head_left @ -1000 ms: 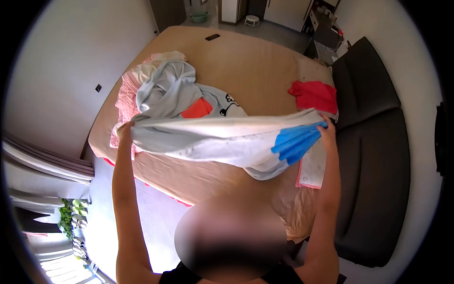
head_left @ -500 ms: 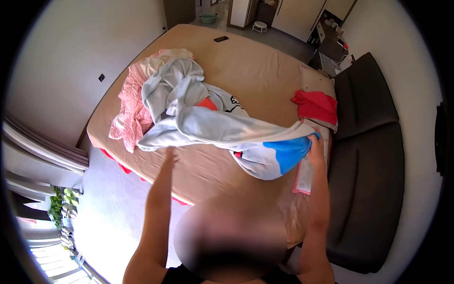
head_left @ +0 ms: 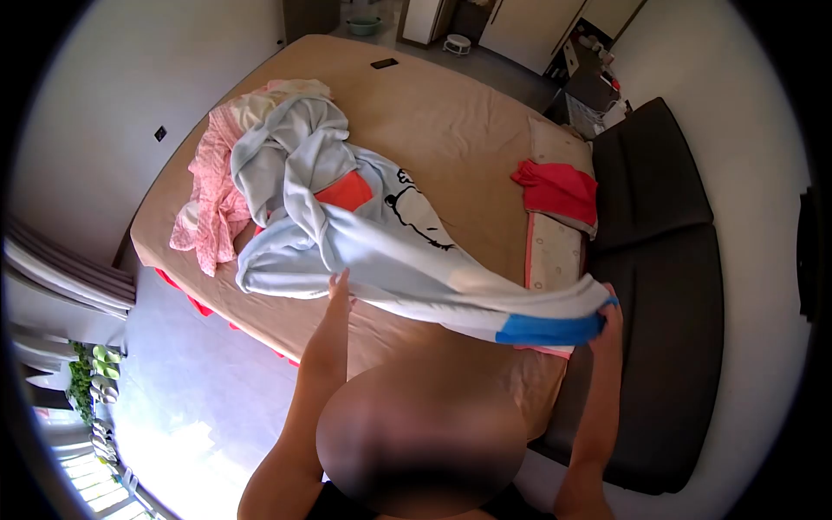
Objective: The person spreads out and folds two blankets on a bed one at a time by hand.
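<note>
A light blue and white blanket (head_left: 407,260) with a black-line cartoon figure, a red patch and a bright blue part stretches across the bed (head_left: 433,104). My right hand (head_left: 610,319) is closed around its blue end, by the dark headboard. My left hand (head_left: 341,288) is at the blanket's near edge, fingers stretched out; whether they touch the cloth is hard to see. At the far left the blanket lies bunched against a pink patterned bedding heap (head_left: 208,204).
A red cloth (head_left: 562,195) lies over a pillow (head_left: 555,143), with another pillow (head_left: 553,251) nearer. The dark padded headboard (head_left: 654,303) borders the right side. A phone (head_left: 384,63) lies at the bed's far side. Curtains (head_left: 78,277) hang at left.
My right hand has pulled the blanket's blue end right and nearer, drawing it into a taut strip. My left hand has moved right and up to its near edge. The view has shifted slightly.
</note>
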Demonstrator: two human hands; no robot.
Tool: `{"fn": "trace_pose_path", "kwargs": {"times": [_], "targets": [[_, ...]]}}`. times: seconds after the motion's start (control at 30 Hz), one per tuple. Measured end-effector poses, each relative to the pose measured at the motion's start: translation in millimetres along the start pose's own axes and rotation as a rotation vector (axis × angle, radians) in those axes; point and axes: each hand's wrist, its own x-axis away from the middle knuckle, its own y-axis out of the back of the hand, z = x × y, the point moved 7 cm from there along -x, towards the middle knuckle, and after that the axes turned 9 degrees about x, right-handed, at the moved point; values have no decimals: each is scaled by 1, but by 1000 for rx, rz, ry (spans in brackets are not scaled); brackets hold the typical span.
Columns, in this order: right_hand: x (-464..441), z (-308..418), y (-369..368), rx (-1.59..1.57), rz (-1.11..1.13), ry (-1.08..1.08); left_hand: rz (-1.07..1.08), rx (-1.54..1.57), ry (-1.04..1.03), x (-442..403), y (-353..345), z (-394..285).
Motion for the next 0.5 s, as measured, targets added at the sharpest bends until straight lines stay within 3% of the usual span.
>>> {"fn": "trace_pose_path", "kwargs": {"times": [0.1,0.13,0.2,0.27,0.3,0.37,0.43,0.5], "targets": [[29,16,14,-50,-84,16,-66,-140,-35,1,-4,-14],[37,25,16,-4,-255,13,-174,-154,-23,7,-3,-17],[42,25,37,11,-248,37,-268,-199,-7,7,-10,-10],[56,22,51,49,-230,65,-449,-586,-105,3,-9,-16],[59,20,57,51,-257,69,-125,-376,-59,-69,17,22],[55,10,63,-55,-299,33,74,-500,-41,-51,-6,21],[54,2,72,-25,-245,66,109,-526,36,-26,-13,22],[55,-3,80,4,-398,31,153,-563,124,-42,-17,48]]}}
